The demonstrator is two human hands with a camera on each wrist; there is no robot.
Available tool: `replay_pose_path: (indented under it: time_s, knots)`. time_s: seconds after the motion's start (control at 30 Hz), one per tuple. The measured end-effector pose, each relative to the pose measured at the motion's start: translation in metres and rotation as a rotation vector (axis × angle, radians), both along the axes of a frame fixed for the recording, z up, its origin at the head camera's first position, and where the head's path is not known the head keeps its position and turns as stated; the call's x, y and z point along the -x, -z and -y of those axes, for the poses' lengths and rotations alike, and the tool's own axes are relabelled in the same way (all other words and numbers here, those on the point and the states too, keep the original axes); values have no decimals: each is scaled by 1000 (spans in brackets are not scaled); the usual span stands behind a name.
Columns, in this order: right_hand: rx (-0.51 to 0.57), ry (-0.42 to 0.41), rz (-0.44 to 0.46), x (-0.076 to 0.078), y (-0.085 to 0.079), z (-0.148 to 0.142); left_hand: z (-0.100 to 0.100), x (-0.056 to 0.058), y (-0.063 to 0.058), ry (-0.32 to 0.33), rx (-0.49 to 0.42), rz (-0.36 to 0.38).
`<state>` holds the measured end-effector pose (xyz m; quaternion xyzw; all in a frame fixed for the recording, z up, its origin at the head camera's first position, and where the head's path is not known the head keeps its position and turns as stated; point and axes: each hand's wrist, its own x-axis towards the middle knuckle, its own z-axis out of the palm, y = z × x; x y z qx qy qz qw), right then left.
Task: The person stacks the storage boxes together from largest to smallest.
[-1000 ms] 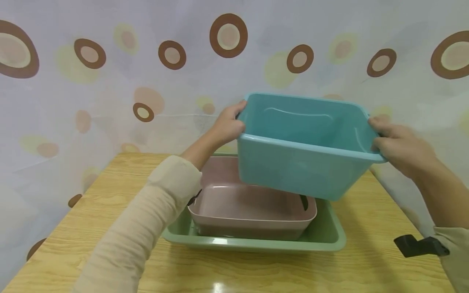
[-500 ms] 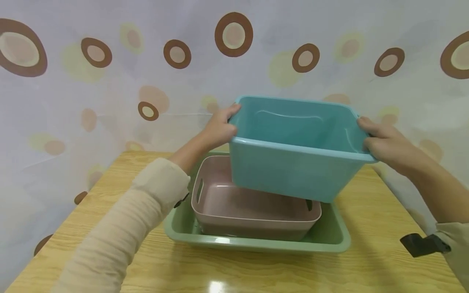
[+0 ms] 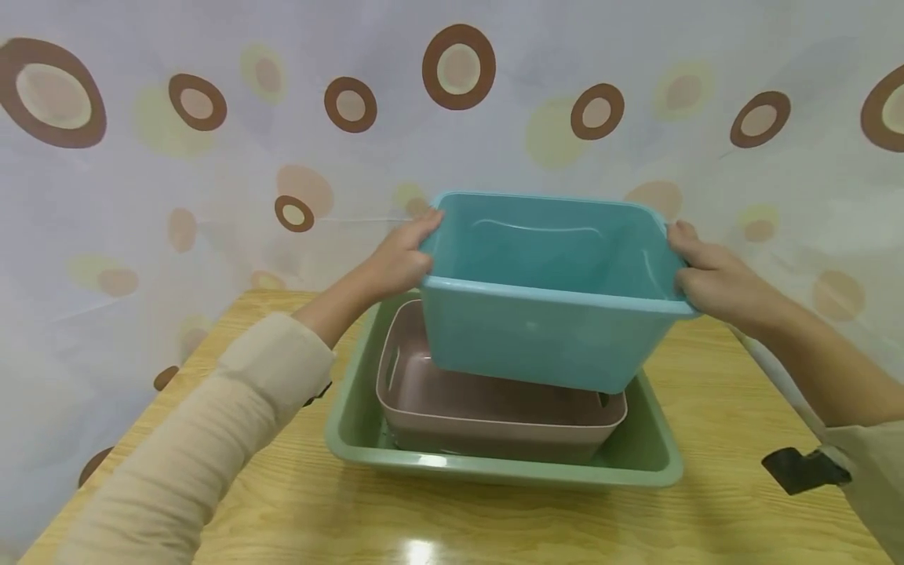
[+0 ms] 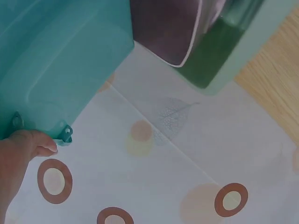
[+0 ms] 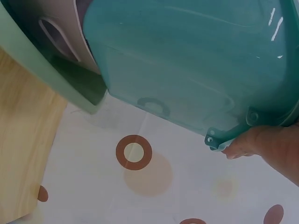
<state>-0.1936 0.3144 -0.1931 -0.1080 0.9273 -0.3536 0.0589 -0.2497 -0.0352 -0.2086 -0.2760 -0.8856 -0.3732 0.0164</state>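
Note:
In the head view a blue plastic bin (image 3: 537, 337) hangs in the air, tilted with its right side lower. My left hand (image 3: 399, 255) grips its left rim, and my right hand (image 3: 720, 275) grips the right rim. Both wrist views show fingers hooked under the rim ends, beside small tabs with holes. Below the blue bin, a pinkish-brown basket (image 3: 494, 439) with slot handles sits inside a larger green basin (image 3: 508, 471). The blue bin covers the back right part of the basket in the head view. No contents show inside the blue bin.
The green basin stands on a light wood-grain table (image 3: 282, 486). Behind it hangs a pale cloth (image 3: 508, 149) with brown ring and dot patterns. A black strap end (image 3: 805, 469) sticks out from the right sleeve.
Both hands have carried the blue bin leftward and slightly down, more over the middle of the pinkish-brown basket. The head view has shifted a little, and the grips stay the same.

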Motion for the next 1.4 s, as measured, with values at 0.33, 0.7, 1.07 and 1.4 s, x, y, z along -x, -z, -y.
replay_pose_path:
  time_s: [0.33, 0.7, 1.07, 1.4]
  knots:
    - [-3, -13, -32, 3, 5, 11, 14, -9, 4, 17, 46, -6]
    - [44, -8, -8, -2, 7, 23, 27, -19, 3, 5, 24, 13]
    - [45, -1, -46, -6, 23, 26, 33, -26, 22, 5, -55, 18]
    - [95, -4, -65, -8, 47, 30, 35, -26, 48, 28, -78, 7]
